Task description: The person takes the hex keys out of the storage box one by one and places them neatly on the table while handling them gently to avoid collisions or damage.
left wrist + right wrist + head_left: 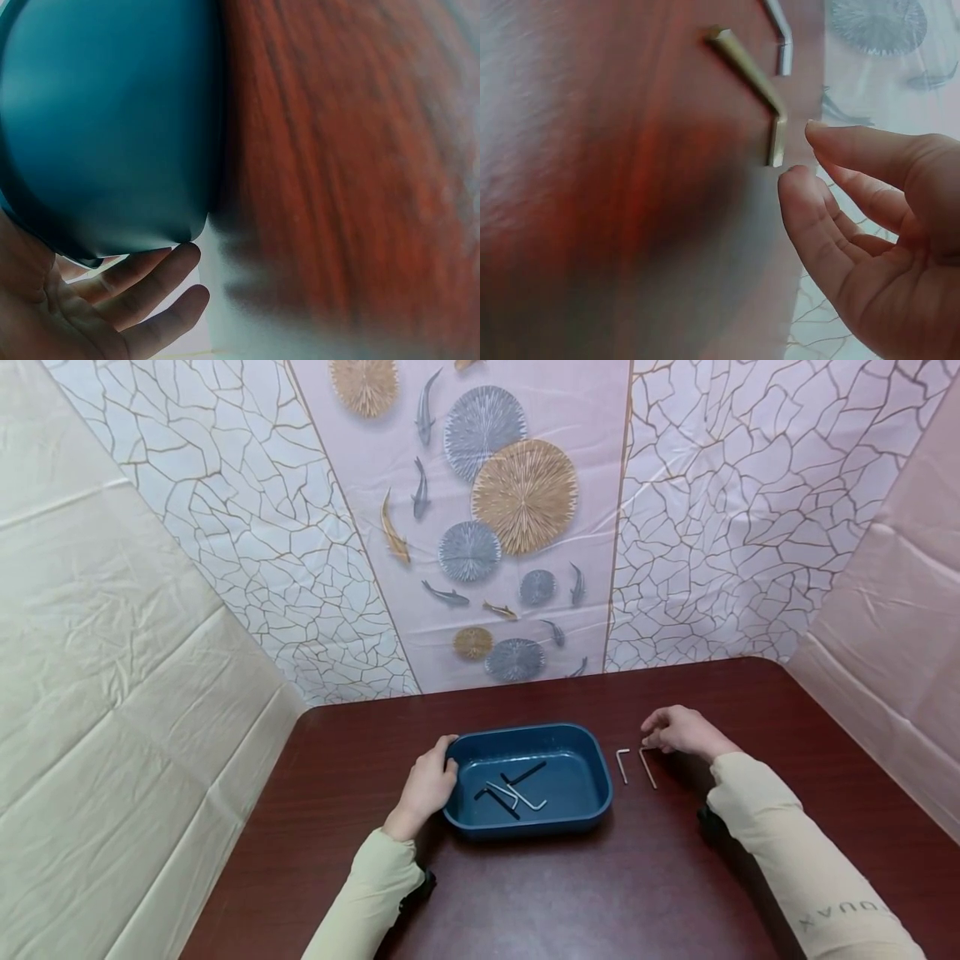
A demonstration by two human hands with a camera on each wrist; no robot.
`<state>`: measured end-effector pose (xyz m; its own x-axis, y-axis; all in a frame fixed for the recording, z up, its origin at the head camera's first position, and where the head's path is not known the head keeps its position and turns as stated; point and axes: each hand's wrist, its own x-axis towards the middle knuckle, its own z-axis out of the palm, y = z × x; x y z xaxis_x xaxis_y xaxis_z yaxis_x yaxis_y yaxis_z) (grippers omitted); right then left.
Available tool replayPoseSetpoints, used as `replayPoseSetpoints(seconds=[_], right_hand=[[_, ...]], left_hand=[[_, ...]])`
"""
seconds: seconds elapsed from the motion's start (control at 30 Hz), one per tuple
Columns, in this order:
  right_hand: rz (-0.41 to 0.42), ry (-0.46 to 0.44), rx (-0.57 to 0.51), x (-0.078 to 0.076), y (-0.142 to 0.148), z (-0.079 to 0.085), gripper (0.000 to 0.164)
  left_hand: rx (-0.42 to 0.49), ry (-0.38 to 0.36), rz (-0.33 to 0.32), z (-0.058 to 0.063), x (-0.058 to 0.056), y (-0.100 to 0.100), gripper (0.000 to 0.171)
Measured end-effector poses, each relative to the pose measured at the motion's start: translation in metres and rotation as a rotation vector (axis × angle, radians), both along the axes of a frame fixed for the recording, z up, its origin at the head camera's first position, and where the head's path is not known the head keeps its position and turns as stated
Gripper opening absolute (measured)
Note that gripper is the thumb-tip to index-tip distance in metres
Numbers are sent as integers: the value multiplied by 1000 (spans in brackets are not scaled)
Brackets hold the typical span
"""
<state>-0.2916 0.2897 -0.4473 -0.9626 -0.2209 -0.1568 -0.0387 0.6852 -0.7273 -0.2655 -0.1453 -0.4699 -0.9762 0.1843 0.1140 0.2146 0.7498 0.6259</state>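
Note:
My left hand (429,787) holds a blue rectangular tray (525,832) by its back left corner, thumb at the rim. In the left wrist view its fingers (154,289) lie against the outer wall. Several L-shaped hex keys, black and silver, are inside, among them a silver hex key (527,799) and a black hex key (525,773). To the right of the tray, a short hex key (622,766) and a longer hex key (648,768) lie on the table. My right hand (681,732) is at the longer one's bent end, thumb and fingertips apart around nothing.
The dark red wooden table (570,902) carries everything. A patterned cloth wall (525,527) rises behind its far edge, with pale cloth panels (150,693) on both sides.

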Motion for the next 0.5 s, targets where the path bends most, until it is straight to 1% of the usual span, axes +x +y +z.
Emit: replayPoseSetpoints(seconds=[0.2, 0.37, 0.5], right_hand=[[9, 26, -21, -3, -18, 16, 29], [32, 49, -36, -3, -43, 31, 26], [50, 84, -24, -3, -63, 39, 25]], left_hand=[[-11, -2, 0, 0, 0, 0, 44], [-14, 5, 2, 0, 0, 0, 43], [-8, 2, 0, 0, 0, 0, 44]])
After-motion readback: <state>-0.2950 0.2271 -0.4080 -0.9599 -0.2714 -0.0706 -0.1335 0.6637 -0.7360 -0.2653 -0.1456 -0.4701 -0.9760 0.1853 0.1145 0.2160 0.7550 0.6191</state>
